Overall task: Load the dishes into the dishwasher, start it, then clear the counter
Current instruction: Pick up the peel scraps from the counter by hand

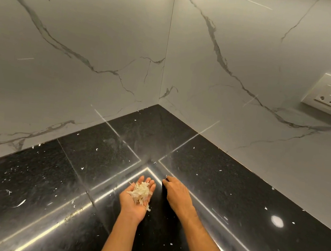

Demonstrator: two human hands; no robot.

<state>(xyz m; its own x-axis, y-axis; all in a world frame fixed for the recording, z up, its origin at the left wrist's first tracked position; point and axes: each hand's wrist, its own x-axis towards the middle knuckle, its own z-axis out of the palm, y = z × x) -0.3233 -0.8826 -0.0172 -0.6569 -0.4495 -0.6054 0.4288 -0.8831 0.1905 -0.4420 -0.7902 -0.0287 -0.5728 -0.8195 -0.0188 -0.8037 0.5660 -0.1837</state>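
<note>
The left hand lies palm up and cupped just above the black bench, fingers loosely spread, cradling a small heap of pale scraps. The scraps are thin, papery and off-white, curled and flaky like dry peelings, and they cover the palm from the finger bases toward the wrist. At 3 o'clock from that heap, just beside it, the right hand rests palm down, fingers drawn narrow, their tips touching the bench; I cannot tell whether they pinch anything. More white flecks lie scattered over the glossy stone, thickest toward 9 o'clock. Marbled grey walls meet in a corner at 12 o'clock, and a white socket sits at 2 o'clock.
</note>
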